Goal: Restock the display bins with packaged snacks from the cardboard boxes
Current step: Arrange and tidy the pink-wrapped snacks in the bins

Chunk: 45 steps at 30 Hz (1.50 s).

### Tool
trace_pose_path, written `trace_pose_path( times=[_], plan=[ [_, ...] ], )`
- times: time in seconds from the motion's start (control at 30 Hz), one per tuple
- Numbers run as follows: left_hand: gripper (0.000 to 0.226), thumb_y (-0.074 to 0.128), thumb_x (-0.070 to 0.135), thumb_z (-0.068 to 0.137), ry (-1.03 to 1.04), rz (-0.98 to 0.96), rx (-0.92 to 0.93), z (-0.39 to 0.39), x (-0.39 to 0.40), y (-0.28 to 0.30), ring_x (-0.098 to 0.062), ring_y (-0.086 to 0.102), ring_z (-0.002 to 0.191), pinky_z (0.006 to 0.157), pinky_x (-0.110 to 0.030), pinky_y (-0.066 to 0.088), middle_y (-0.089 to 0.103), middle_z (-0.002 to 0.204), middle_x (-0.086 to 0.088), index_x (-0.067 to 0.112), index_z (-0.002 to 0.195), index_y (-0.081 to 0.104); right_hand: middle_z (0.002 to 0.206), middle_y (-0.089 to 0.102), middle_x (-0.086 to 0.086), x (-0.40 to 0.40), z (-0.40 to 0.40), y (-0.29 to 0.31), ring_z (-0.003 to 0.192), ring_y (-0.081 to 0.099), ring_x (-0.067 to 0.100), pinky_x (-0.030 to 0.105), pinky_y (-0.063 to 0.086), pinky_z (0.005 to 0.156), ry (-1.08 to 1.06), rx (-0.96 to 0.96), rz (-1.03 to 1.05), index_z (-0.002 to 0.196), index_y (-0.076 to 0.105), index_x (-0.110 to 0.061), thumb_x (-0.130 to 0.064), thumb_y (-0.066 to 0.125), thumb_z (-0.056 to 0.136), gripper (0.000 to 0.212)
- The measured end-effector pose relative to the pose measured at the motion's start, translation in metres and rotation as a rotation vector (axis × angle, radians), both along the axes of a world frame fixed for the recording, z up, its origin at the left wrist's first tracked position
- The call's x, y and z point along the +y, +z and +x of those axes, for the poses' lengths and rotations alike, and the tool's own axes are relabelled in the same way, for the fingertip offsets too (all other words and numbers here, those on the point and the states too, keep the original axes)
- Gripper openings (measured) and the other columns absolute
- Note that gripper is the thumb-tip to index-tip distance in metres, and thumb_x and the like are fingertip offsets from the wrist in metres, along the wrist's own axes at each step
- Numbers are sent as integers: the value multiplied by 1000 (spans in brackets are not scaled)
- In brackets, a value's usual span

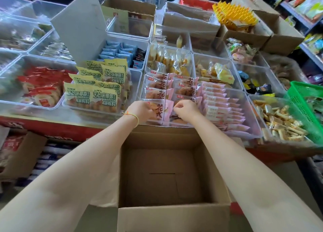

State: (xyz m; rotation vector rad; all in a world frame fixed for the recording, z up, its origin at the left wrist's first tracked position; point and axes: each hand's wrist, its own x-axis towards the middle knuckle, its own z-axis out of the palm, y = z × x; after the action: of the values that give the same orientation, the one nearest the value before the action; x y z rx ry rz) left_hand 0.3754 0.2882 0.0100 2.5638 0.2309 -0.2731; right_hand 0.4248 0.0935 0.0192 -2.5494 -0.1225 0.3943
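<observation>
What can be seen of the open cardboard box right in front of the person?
The cardboard box is plain brown corrugated board, square, standing upright below the display bins, its top open. Nothing shows inside it; its bare floor shows the closed bottom flaps with a thin dark seam. A top flap folds outward toward the bins at the far side. The person's forearms reach over it on both sides; whether they touch its walls is unclear.

A matt brown cardboard box (pixel 173 176) with a smooth inner floor sits nearest. Beyond it, clear, glossy plastic display bins (pixel 252 109) hold snacks in shiny film: pink-edged wrappers (pixel 162 93), yellow-green packets (pixel 90 95) to the left and red packets (pixel 42 86) further left. At the far right stands a green plastic mesh basket (pixel 302 99).
</observation>
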Motion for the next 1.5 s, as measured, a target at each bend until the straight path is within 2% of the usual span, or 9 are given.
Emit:
trace_pose_path(
  times=[0.23, 0.33, 0.43, 0.67, 0.83, 0.97, 1.13, 1.3, 1.5],
  plan=[
    [42, 56, 12, 93, 438, -161, 36, 39, 16, -22, -30, 59, 111, 98, -43, 48, 51, 129, -11, 7, 133, 44, 115, 62, 10, 15, 45, -29, 84, 72, 25, 40, 63, 73, -226, 134, 242, 122, 57, -12, -10, 53, 98, 24],
    [48, 52, 9, 97, 552, -445, 105, 48, 26, -32, -25, 69, 97, 78, -37, 61, 55, 133, -4, 15, 144, 43, 109, 68, 11, 15, 52, -44, 75, 74, 24, 41, 63, 71, -292, 193, 359, 107, 63, -14, -8, 56, 98, 14],
    [44, 48, 3, 99, 601, -613, 115, 53, 29, -38, -18, 70, 77, 57, -24, 59, 56, 126, -4, 18, 140, 50, 101, 70, 11, 17, 55, -50, 70, 74, 22, 40, 63, 71, -365, 216, 434, 104, 65, -11, -6, 55, 99, 13],
    [25, 51, 5, 98, 630, -716, 62, 66, 40, -44, -22, 74, 78, 52, -23, 56, 64, 119, -9, 16, 117, 61, 94, 70, 16, 28, 55, -51, 71, 75, 24, 40, 63, 72, -456, 218, 490, 102, 62, -7, -1, 50, 99, 13],
    [29, 53, -3, 96, 646, -859, 138, 72, 42, -46, -22, 68, 73, 69, -30, 61, 61, 117, -17, 6, 124, 55, 94, 70, 12, 31, 49, -55, 71, 75, 21, 40, 63, 73, -518, 212, 481, 102, 60, -11, -5, 49, 101, 13],
    [30, 42, -13, 93, 744, -1028, 236, 74, 43, -44, -21, 66, 61, 62, -29, 61, 62, 85, -17, -3, 113, 63, 97, 68, 11, 33, 47, -59, 73, 74, 20, 37, 63, 72, -567, 193, 482, 102, 60, -12, -6, 50, 101, 11],
    [14, 65, 2, 91, 637, -913, 225, 68, 52, -54, -22, 71, 81, 76, -31, 61, 69, 96, -16, 0, 105, 67, 101, 67, 11, 36, 47, -60, 79, 74, 21, 36, 63, 72, -594, 177, 464, 100, 59, -14, -7, 50, 101, 12],
    [9, 69, 7, 90, 623, -752, 192, 75, 53, -54, -23, 69, 68, 60, -30, 61, 70, 87, -15, 6, 82, 65, 105, 68, 8, 35, 49, -61, 89, 72, 23, 39, 62, 80, -559, 126, 299, 92, 61, -19, -10, 51, 101, 16],
    [11, 59, 8, 91, 379, -230, 158, 80, 53, -49, -26, 69, 84, 77, -36, 58, 71, 92, -8, 4, 92, 69, 107, 63, 6, 39, 55, -46, 86, 68, 21, 30, 60, 66, -493, 142, 162, 104, 63, -13, -6, 49, 99, 16]
  ],
)
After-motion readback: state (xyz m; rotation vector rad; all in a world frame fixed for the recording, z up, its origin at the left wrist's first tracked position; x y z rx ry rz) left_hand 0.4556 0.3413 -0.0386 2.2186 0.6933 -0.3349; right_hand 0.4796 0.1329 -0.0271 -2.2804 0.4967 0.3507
